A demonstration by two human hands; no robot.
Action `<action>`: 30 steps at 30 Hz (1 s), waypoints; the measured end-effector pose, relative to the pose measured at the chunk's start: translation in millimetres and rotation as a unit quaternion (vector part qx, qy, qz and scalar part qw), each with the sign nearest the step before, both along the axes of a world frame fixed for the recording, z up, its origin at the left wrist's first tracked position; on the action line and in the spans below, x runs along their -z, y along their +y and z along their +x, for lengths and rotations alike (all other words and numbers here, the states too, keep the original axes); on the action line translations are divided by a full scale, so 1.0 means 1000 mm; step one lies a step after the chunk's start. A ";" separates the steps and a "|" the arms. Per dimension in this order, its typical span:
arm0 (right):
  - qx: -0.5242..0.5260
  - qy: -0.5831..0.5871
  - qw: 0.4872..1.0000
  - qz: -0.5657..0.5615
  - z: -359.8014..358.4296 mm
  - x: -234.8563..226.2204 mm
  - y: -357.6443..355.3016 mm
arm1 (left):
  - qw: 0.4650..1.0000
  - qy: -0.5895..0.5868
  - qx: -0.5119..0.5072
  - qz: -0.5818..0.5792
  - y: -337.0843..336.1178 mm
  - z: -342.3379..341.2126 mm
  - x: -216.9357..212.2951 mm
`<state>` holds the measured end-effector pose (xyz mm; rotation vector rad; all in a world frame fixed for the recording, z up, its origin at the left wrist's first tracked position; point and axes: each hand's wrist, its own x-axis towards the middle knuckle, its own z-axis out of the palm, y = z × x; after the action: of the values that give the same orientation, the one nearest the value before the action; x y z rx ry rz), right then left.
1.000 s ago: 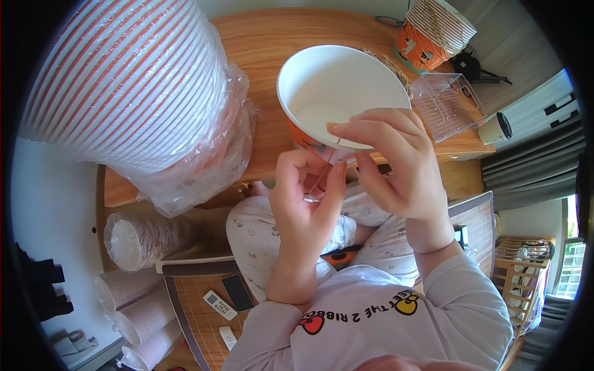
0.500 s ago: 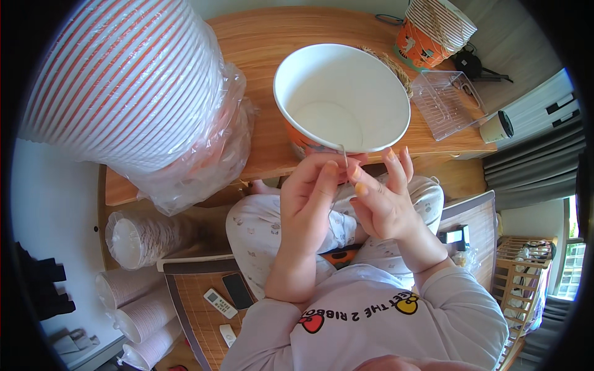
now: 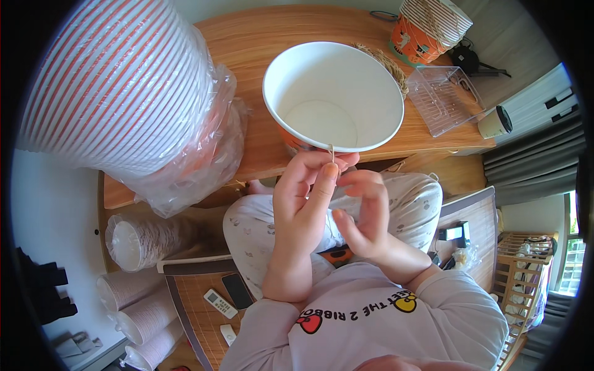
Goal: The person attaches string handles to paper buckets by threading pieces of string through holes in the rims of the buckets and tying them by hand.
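A large round paper bucket (image 3: 328,86), white inside with an orange printed outside, stands at the near edge of the wooden desk, its open mouth facing me. Over its near rim comes a thin piece of twine (image 3: 332,151). My left hand (image 3: 298,207) pinches this twine between thumb and forefinger, right beside the bucket wall. Just to the right, my right hand (image 3: 370,216) is held with thumb and fingers apart, and I see nothing between them. Its fingertips are close to the left hand. Behind the bucket lies a bundle of twine (image 3: 387,62).
A tall plastic-wrapped stack of buckets (image 3: 117,93) fills the desk's left side. At the far right are stacked orange buckets (image 3: 427,34), a clear plastic tray (image 3: 442,102) and a lidded cup (image 3: 495,122). Wrapped stacks of cups (image 3: 139,241), a remote (image 3: 220,303) and a phone (image 3: 237,292) lie lower left.
My right hand has drawn back from the twine and lowered slightly, its fingers parting from the left hand. The left hand keeps its pinch. The whole view has shifted a little.
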<state>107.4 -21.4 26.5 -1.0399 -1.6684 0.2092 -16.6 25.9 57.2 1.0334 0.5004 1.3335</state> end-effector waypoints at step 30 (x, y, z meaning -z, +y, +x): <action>-0.069 0.162 0.962 -0.210 0.001 -0.005 0.007 | 0.999 0.011 0.025 0.021 0.000 -0.005 0.011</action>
<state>108.0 -14.8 31.6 -1.1269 -1.4249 0.8126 -21.9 26.1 46.5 1.0890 0.4623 1.2947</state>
